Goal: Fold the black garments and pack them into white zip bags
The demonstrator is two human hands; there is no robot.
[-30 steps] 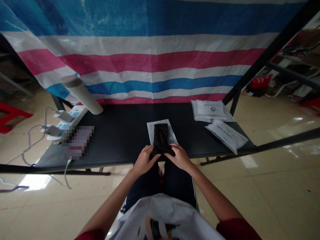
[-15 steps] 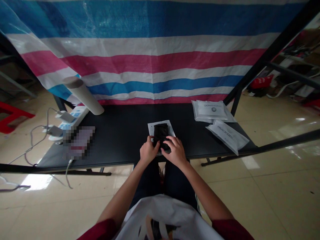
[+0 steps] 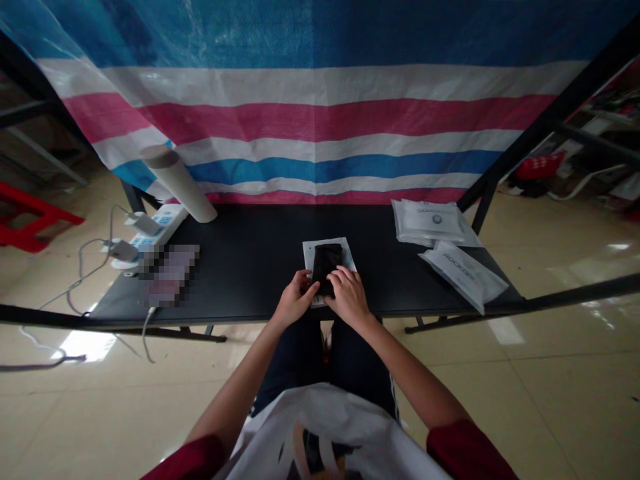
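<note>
Right now, the person's left hand (image 3: 295, 301) and right hand (image 3: 351, 298) meet over the near end of a folded black cloth (image 3: 326, 261), which lies lengthwise on a white plastic sleeve (image 3: 311, 252) in the middle of the black tabletop (image 3: 260, 233), close to its near edge. The left fingers (image 3: 307, 285) come in from the side against the cloth's lower corner, while the right fingers (image 3: 341, 275) curve over its top. Both look pressed onto the fabric, though this view cannot settle whether they pinch it or only flatten it. Working from both sides like this seems to keep the fold squared on the sleeve, which gives it a smooth, pale bed. Two white printed packets (image 3: 430, 222) and (image 3: 463, 275) sit off to the right, away from the hands, while a tilted cardboard tube (image 3: 179, 183), a power strip (image 3: 163, 223) and a pixelated, unreadable object (image 3: 170, 275) occupy the left side, with a striped tarp (image 3: 320, 120) hanging behind.
</note>
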